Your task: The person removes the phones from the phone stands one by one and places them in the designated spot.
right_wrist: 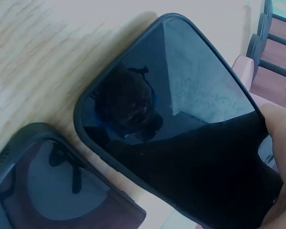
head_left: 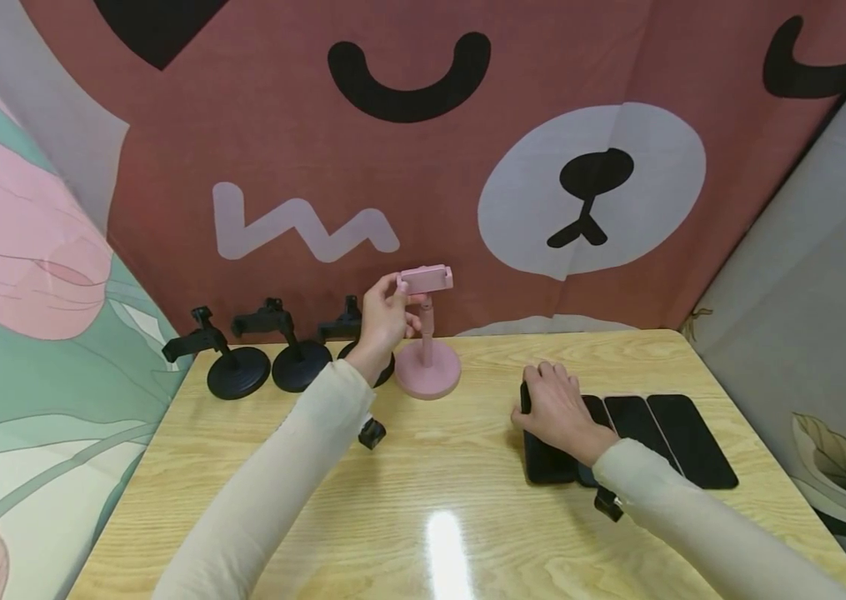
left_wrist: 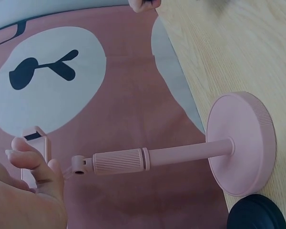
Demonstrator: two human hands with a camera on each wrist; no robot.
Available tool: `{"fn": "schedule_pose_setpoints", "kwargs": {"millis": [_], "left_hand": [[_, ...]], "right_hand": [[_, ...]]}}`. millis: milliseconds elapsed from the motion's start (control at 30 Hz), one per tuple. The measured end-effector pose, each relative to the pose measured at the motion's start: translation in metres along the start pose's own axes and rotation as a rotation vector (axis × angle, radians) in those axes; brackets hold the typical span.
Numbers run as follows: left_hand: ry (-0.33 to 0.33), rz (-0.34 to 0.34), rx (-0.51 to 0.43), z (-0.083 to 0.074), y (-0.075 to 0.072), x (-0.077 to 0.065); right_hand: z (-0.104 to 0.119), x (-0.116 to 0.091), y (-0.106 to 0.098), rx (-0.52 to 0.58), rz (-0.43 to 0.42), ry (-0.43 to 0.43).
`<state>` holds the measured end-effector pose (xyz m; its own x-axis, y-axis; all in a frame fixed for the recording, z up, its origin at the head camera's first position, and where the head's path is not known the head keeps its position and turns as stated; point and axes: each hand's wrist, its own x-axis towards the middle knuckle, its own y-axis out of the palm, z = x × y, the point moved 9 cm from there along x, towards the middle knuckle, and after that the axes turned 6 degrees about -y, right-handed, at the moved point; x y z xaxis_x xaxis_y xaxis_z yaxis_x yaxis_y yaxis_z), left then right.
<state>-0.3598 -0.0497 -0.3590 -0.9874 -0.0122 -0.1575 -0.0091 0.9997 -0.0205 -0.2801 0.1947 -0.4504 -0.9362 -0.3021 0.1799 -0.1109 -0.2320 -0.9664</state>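
My left hand (head_left: 383, 315) pinches the left end of the clamp (head_left: 425, 279) on a pink phone stand (head_left: 428, 367). Its round base (left_wrist: 240, 143) is on the table, and the ribbed neck (left_wrist: 118, 162) rises to the clamp. No phone sits in that clamp. With my right hand (head_left: 561, 410) I grip the leftmost black smartphone (right_wrist: 181, 109), thumb along its side. The phone's dark screen faces up and reflects the surroundings; its nearer end looks slightly lifted in the right wrist view. Another phone (right_wrist: 62, 186) lies beside it.
Several black phones, such as the rightmost one (head_left: 691, 440), lie in a row at the right. Black phone stands (head_left: 238, 372) line the back left of the wooden table (head_left: 362, 517). A printed brown cloth (head_left: 280, 142) hangs behind.
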Motion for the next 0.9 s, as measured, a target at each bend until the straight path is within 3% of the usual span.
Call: {"fn": "schedule_pose_setpoints", "kwargs": {"millis": [433,900], "left_hand": [[0.0,-0.005,-0.003,0.0,0.0,0.0],[0.002,-0.003,-0.01,0.001,0.0,0.0]], "right_hand": [[-0.007,0.0,0.01,0.026,-0.018,-0.002],[-0.018,0.001,0.02,0.076,-0.044,0.063]]}}
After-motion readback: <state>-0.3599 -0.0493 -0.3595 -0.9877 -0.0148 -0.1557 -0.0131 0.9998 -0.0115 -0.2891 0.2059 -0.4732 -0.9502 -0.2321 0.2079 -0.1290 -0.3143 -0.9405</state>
